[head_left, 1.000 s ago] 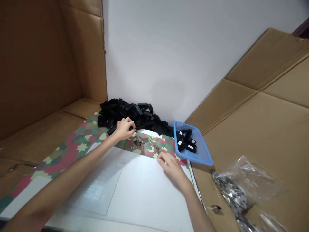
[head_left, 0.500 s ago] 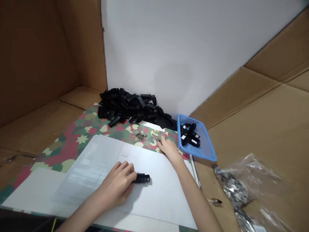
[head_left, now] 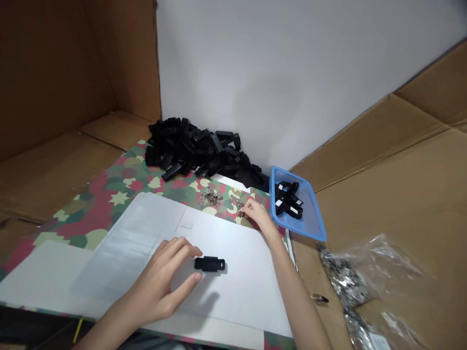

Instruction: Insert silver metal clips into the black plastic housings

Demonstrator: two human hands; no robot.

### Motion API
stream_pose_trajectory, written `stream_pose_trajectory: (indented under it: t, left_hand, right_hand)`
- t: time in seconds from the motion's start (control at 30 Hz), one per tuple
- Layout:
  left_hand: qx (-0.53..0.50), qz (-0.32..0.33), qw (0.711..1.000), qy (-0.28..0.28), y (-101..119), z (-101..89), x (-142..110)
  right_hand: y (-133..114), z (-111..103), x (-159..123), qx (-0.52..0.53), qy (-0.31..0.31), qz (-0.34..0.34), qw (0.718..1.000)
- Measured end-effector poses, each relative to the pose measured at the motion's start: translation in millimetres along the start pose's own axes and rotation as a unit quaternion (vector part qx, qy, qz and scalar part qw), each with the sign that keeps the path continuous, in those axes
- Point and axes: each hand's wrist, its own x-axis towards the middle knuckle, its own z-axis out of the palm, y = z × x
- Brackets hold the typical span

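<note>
My left hand (head_left: 166, 277) rests on the white sheet (head_left: 233, 291), fingers loosely spread, its fingertips just left of a small black plastic piece (head_left: 209, 264) lying flat there. It does not hold the piece. My right hand (head_left: 257, 216) reaches to the far edge of the sheet, fingertips pinched at the small metal parts (head_left: 238, 206) scattered on the camouflage mat (head_left: 109, 204). What the pinch holds is too small to make out. A second cluster of metal parts (head_left: 210, 196) lies a little to the left.
A heap of black plastic pieces (head_left: 197, 153) lies against the white wall. A blue basket (head_left: 310, 228) at the right holds a few black pieces with white labels. A clear bag of metal parts (head_left: 350, 282) lies on cardboard at the right. Cardboard walls stand around.
My left hand brought a black piece from the heap to the white sheet and has now let go of it. My right hand moved forward to the metal parts and pinched there.
</note>
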Motion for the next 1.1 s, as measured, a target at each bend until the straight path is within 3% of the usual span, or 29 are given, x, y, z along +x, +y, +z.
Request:
stream_pose_trajectory:
  t: [0.23,0.7,0.87,1.1]
  left_hand:
    - [-0.053,0.008,0.998,0.038,2,2.1,18]
    - [-0.063,0.008,0.996,0.055,1,5.3,27]
    - [-0.103,-0.033,0.989,0.103,4,12.8,38]
    - [-0.234,-0.055,0.962,0.129,27,18.9,53]
  right_hand:
    - [9,-5,-3,0.12,-0.01,-0.005,0.993]
    - [5,-11,-6,0.187,-0.042,-0.038,0.981]
    - [-29,-12,-43,0.246,-0.044,-0.084,0.965]
    - [-58,31,-105,0.374,-0.08,-0.211,0.9]
